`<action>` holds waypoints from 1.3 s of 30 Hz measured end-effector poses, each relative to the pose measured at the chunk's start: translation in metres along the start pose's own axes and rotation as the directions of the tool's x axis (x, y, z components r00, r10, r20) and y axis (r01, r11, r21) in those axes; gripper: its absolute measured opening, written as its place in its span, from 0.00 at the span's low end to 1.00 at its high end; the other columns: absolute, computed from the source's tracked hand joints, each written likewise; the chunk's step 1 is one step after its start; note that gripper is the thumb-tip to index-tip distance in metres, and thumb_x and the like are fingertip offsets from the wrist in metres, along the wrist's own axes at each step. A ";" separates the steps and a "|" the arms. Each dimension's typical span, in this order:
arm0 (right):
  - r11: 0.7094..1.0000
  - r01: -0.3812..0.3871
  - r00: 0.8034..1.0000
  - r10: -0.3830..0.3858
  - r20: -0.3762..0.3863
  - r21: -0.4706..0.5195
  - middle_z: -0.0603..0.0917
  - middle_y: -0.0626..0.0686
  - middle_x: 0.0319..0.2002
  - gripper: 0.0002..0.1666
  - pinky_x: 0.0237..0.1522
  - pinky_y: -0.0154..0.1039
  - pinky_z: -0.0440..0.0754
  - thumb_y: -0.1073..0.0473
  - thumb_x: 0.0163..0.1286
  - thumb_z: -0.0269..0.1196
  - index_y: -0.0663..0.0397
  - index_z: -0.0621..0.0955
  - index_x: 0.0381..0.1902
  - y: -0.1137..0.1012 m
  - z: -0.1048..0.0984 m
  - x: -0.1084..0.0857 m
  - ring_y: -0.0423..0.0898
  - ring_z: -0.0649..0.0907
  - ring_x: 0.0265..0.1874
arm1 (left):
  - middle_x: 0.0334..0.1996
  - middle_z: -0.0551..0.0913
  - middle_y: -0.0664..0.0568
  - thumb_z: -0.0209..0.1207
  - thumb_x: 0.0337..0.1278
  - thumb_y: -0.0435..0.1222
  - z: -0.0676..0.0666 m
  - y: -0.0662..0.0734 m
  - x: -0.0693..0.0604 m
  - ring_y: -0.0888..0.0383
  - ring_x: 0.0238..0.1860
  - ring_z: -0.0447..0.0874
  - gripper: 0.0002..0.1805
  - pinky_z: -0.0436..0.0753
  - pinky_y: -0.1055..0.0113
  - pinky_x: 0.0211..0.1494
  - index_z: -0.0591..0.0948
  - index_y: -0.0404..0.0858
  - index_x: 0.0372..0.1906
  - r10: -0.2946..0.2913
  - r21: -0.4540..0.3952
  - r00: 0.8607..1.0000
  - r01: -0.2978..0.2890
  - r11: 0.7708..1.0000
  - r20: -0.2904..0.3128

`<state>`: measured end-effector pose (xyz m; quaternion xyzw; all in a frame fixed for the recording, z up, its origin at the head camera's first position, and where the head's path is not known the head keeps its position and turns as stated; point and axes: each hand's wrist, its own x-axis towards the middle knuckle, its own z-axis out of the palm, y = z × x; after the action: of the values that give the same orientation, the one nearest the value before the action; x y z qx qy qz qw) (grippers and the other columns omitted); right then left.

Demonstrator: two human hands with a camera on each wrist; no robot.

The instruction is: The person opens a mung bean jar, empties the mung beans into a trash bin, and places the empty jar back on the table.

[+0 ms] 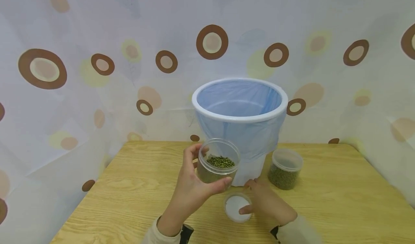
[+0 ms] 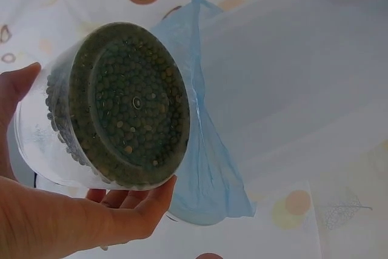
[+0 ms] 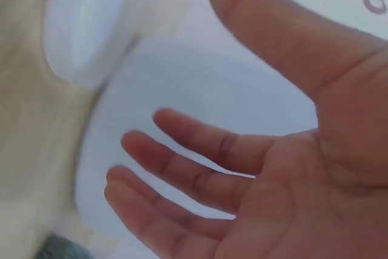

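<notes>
On a wooden table [image 1: 129, 200] stands a white bin [image 1: 251, 172] lined with a blue bag [image 1: 238, 137]. Beside it, a second jar [image 1: 286, 166] holds green contents. Before the bin, the left hand [image 1: 191, 186] grips a tilted clear jar [image 1: 207, 174], partly filled with green beans [image 1: 221, 162]. The right hand's [image 1: 266, 200] fingers are apart at a lid [image 1: 235, 205].

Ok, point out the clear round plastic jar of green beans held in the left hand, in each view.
Head: the jar, a little below centre.
Left wrist: left of centre, base facing the camera.
Right wrist: not in it.
Shared landmark: the white plastic bin, visible in all three views.
</notes>
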<state>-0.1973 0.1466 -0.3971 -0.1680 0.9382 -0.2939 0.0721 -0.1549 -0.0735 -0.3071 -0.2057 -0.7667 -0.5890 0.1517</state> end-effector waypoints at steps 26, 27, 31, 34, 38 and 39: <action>0.960 0.280 0.946 -0.277 -0.167 -0.004 0.82 0.40 0.30 0.06 0.32 0.34 0.80 0.57 0.68 0.62 0.52 0.85 0.38 -0.019 -0.109 -0.040 0.35 0.80 0.30 | 0.52 0.74 0.47 0.76 0.36 0.36 -0.018 0.012 0.010 0.47 0.56 0.71 0.43 0.72 0.46 0.56 0.67 0.41 0.62 -0.053 0.052 0.995 0.049 0.997 0.079; 0.963 0.268 0.947 -0.265 -0.183 -0.009 0.83 0.40 0.31 0.07 0.34 0.34 0.80 0.57 0.68 0.62 0.52 0.85 0.38 -0.020 -0.112 -0.041 0.36 0.80 0.31 | 0.52 0.74 0.47 0.76 0.36 0.36 -0.018 0.012 0.010 0.46 0.56 0.71 0.43 0.73 0.46 0.55 0.67 0.41 0.62 -0.053 0.052 0.996 0.049 0.997 0.078; 0.978 0.210 0.948 -0.205 -0.242 -0.007 0.84 0.42 0.34 0.09 0.36 0.35 0.79 0.55 0.70 0.60 0.51 0.84 0.41 -0.025 -0.122 -0.045 0.38 0.81 0.33 | 0.52 0.74 0.46 0.77 0.36 0.36 -0.018 0.012 0.010 0.46 0.56 0.71 0.43 0.74 0.47 0.54 0.68 0.41 0.62 -0.057 0.053 0.996 0.053 0.997 0.073; 0.982 0.186 0.938 -0.177 -0.296 0.002 0.85 0.45 0.37 0.11 0.36 0.36 0.79 0.54 0.71 0.59 0.52 0.84 0.43 -0.028 -0.129 -0.047 0.40 0.82 0.34 | 0.52 0.74 0.45 0.77 0.35 0.36 -0.018 0.012 0.009 0.47 0.56 0.71 0.43 0.73 0.47 0.55 0.68 0.41 0.62 -0.050 0.060 0.996 0.045 0.997 0.070; 0.985 0.173 0.911 -0.151 -0.383 0.022 0.86 0.49 0.40 0.14 0.38 0.35 0.79 0.53 0.72 0.58 0.55 0.84 0.46 -0.029 -0.137 -0.047 0.38 0.82 0.37 | 0.53 0.74 0.45 0.77 0.35 0.36 -0.017 0.012 0.008 0.48 0.56 0.71 0.44 0.72 0.47 0.57 0.67 0.40 0.62 -0.048 0.059 0.996 0.044 0.997 0.070; 0.984 0.173 0.900 -0.144 -0.412 0.033 0.86 0.50 0.40 0.14 0.39 0.33 0.79 0.53 0.72 0.58 0.55 0.84 0.46 -0.030 -0.139 -0.047 0.36 0.82 0.37 | 0.53 0.74 0.45 0.77 0.35 0.36 -0.017 0.012 0.008 0.49 0.56 0.71 0.44 0.71 0.47 0.57 0.67 0.39 0.62 -0.047 0.059 0.996 0.043 0.997 0.070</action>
<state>-0.1781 0.2134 -0.2647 -0.1764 0.9049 -0.3597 -0.1436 -0.1561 -0.0865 -0.2887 -0.2048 -0.7927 -0.5622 0.1165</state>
